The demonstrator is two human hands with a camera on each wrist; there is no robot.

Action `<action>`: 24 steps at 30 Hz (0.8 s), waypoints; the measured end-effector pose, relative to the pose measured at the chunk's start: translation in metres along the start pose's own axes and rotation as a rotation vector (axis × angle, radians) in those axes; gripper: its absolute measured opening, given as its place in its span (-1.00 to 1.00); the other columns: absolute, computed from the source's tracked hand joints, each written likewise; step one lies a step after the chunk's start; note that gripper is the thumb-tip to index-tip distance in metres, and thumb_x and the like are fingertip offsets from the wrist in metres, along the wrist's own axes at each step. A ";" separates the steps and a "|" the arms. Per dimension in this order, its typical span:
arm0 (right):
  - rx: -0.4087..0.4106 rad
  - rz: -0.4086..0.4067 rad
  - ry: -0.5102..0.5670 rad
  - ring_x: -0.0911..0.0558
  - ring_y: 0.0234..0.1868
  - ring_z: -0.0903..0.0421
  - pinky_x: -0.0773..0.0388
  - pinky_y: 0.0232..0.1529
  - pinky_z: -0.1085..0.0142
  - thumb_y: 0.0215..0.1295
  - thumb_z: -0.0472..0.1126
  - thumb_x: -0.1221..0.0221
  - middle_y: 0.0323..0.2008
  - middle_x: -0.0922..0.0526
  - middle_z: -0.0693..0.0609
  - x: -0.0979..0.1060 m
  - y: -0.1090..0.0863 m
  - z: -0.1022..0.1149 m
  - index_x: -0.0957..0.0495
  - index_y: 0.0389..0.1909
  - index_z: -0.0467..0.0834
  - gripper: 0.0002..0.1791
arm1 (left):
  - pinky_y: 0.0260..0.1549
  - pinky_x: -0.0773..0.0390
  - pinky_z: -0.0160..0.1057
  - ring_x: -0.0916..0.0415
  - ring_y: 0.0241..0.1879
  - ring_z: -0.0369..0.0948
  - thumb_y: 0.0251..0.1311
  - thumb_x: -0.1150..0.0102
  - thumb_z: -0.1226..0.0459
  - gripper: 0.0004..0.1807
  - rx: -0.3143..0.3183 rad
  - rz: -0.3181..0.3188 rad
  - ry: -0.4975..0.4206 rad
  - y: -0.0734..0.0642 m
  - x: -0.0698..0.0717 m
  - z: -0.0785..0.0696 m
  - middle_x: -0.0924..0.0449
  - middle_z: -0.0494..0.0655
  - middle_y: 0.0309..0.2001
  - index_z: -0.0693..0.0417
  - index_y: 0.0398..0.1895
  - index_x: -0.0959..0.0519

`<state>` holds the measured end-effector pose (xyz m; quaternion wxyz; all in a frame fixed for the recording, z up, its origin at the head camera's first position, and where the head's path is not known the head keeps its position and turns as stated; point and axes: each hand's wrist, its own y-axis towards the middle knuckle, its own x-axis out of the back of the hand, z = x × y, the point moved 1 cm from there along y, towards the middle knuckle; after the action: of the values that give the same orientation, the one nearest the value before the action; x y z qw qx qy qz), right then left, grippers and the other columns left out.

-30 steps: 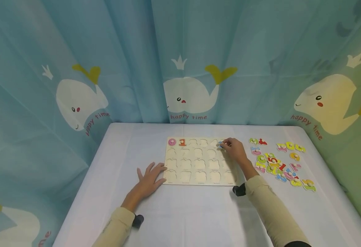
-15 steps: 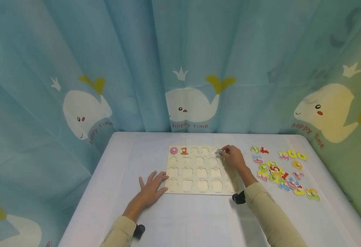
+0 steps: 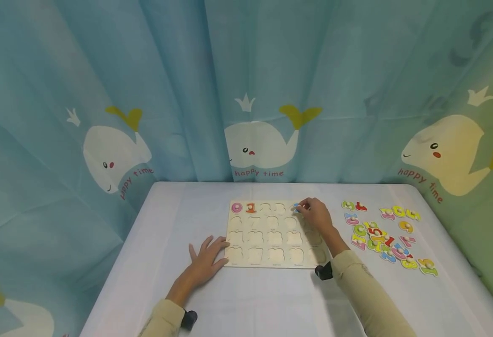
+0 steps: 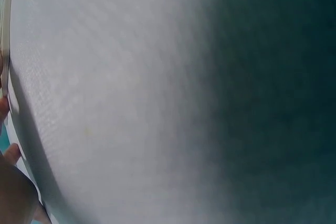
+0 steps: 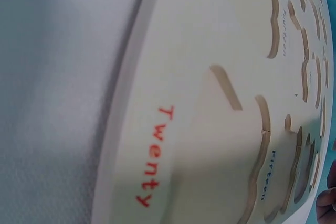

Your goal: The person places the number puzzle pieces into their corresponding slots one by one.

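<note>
A pale wooden number puzzle board [image 3: 263,267] lies on the white table, its cut-out recesses in rows. In its top row sit a pink zero [image 3: 237,208] and a red number one [image 3: 251,208]. My right hand [image 3: 317,216] pinches a small blue number piece [image 3: 297,208] over the right part of that row; the fingers hide much of its shape. Spread out flat, my left hand [image 3: 206,260] rests at the board's left edge. The right wrist view shows the board's corner with the printed word Twenty [image 5: 157,158], and a bit of fingers [image 5: 326,203] at the far right.
Right of the board lies a loose pile of colourful number pieces [image 3: 374,232], some overlapping. Several others are scattered around it, including an orange and green piece [image 3: 428,267] nearest me. A blue whale-print curtain [image 3: 179,93] hangs behind the table [image 3: 254,299].
My right hand has slid slightly left along the top row with the blue number piece. The head view has tilted, so the scene sits lower. My left hand keeps its place at the edge.
</note>
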<state>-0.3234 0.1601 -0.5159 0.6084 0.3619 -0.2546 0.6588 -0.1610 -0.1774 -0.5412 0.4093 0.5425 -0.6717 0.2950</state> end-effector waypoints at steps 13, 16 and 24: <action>0.030 0.041 -0.010 -0.45 -0.46 0.05 -0.40 -0.49 0.22 0.28 -0.10 -0.19 -0.41 -0.50 -0.06 -0.006 0.002 0.009 -0.58 -0.25 -0.27 -0.73 | 0.06 0.46 0.48 0.06 0.36 0.12 0.24 -0.13 0.12 -0.57 -0.006 -0.014 -0.013 0.000 0.000 0.001 -0.28 -0.04 0.31 -0.04 0.18 -0.42; 0.022 0.046 -0.021 -0.44 -0.46 0.05 -0.39 -0.48 0.22 0.27 -0.09 -0.21 -0.43 -0.49 -0.05 -0.009 0.002 0.009 -0.59 -0.26 -0.26 -0.73 | 0.05 0.46 0.48 0.06 0.36 0.12 0.24 -0.13 0.12 -0.57 -0.011 -0.011 -0.019 0.001 0.000 0.001 -0.28 -0.06 0.31 -0.04 0.18 -0.42; 0.029 0.064 -0.008 -0.45 -0.44 0.04 -0.42 -0.44 0.18 0.25 -0.11 -0.22 -0.42 -0.49 -0.06 -0.021 0.004 0.011 -0.59 -0.26 -0.25 -0.74 | 0.07 0.47 0.47 0.06 0.37 0.11 0.25 -0.12 0.10 -0.55 -0.005 0.001 -0.022 0.000 0.000 0.002 -0.27 -0.06 0.31 -0.05 0.19 -0.42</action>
<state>-0.3254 0.1381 -0.5256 0.5809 0.3647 -0.2589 0.6801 -0.1616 -0.1792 -0.5421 0.4032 0.5444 -0.6772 0.2873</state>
